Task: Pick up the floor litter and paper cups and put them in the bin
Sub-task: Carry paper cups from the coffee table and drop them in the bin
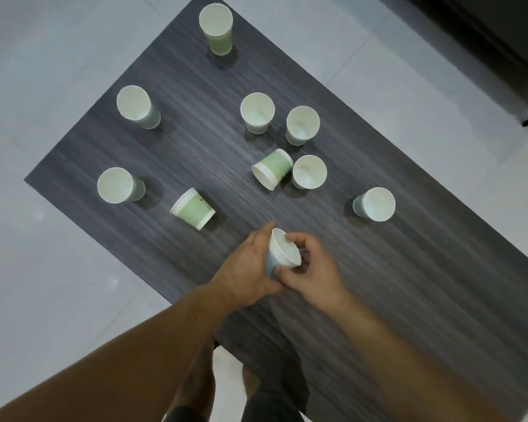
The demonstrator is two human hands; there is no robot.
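Observation:
A white paper cup with a blue side (282, 254) is held tilted just above the dark wooden table (393, 284), near its front edge. My left hand (247, 266) wraps its side from the left. My right hand (311, 266) grips it from the right, with a finger over the rim. Several more paper cups stand upright on the table, among them one at the far end (216, 27), one at the left (115, 185) and one at the right (375, 205). Two green cups lie on their sides, one at front left (193, 209) and one in the middle (272, 168).
Pale floor tiles (58, 269) surround the table. A dark piece of furniture (485, 41) fills the top right corner. My feet show below the table's front corner. No bin is in view.

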